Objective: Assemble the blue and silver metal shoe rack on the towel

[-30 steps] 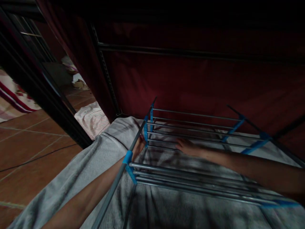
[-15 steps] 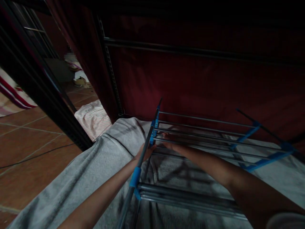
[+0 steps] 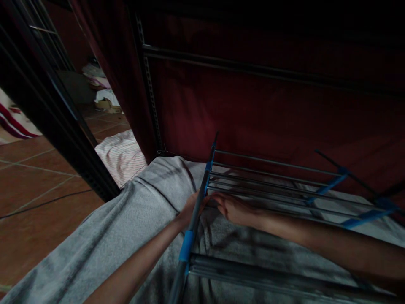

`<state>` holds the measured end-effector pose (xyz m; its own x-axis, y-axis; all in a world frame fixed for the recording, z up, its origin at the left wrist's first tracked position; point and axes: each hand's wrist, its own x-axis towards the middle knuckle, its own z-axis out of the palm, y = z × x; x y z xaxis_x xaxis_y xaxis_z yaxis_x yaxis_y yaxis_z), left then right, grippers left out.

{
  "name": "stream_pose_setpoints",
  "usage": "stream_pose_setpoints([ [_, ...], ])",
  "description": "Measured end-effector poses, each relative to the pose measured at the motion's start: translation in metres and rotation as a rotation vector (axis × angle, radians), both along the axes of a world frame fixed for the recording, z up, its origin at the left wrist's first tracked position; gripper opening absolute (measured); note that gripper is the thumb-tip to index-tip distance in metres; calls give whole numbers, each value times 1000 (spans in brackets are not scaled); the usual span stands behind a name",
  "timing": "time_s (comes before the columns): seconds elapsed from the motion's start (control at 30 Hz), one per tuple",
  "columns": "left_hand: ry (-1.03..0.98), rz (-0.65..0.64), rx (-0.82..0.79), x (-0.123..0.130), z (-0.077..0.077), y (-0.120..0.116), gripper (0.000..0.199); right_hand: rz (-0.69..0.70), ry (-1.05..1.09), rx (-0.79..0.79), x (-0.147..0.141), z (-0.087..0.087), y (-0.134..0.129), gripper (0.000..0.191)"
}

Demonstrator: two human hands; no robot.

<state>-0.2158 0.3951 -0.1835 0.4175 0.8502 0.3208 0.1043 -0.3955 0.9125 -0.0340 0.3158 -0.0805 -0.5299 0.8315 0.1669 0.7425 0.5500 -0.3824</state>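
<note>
A drying rack of grey metal tubes [image 3: 249,275] with blue plastic joints [image 3: 187,245] lies on a grey blanket [image 3: 148,211]. My left hand [image 3: 190,207] reaches behind the rack's left side bar and is closed at its blue bracket; the bar covers part of the fingers. My right hand [image 3: 234,210] is just right of that bar, below the thin rods, its fingers curled in towards the left fingertips. What the right fingers hold, if anything, is too small and dark to make out.
Behind the rack hangs a dark red curtain [image 3: 253,114] with a metal crossbar [image 3: 221,61] in front. A black upright post [image 3: 63,114] slants at the left. Beyond it lie a striped cloth [image 3: 122,154], a tiled floor [image 3: 41,181] and a dark cable [image 3: 47,203].
My right hand has come back slightly towards me from among the rods, and its fingers are now curled near my left hand. The left hand stays at the bracket. The view has shifted slightly.
</note>
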Motion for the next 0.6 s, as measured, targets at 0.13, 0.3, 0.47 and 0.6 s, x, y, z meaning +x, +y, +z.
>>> stream_pose_setpoints([
  [0.13, -3, -24, -24, -3, -2, 2, 17, -85, 11, 55, 28, 28, -15, 30],
  [0.3, -7, -117, -70, -13, 6, 8, 18, -379, -75, -49, 34, 31, 17, 35],
  [0.47, -161, -247, -367, -29, 18, 18, 29, 0, -50, 234, 4, 21, 6, 35],
  [0.6, -278, -61, -462, -25, 22, 37, 32, 184, -59, 199, 5, -4, -14, 41],
])
